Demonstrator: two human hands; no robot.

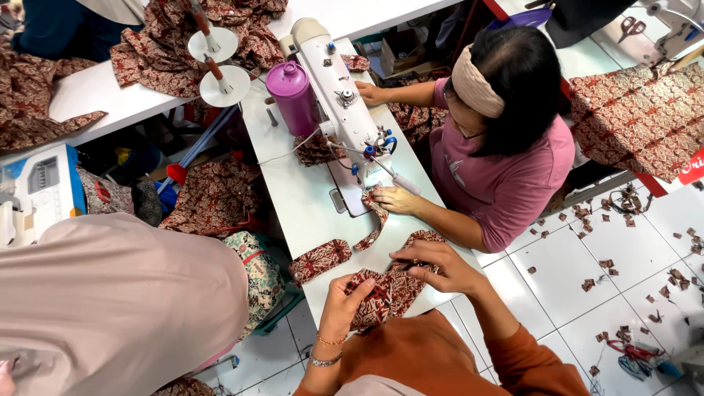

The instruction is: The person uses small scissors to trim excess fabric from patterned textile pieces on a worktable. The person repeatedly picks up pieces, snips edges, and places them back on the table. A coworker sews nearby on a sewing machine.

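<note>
Head view, left hand (342, 304) and right hand (434, 265) each grip patterned fabric piece (387, 287), long axis toward sewing machine (343, 95)

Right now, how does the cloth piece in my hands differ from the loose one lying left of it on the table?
The held piece is bunched and folded between the left hand and right hand; the loose piece lies flat and untouched. The held piece looks larger and hangs at the table edge; the loose piece sits fully on it. Both share the same red-brown patterned print.
</note>
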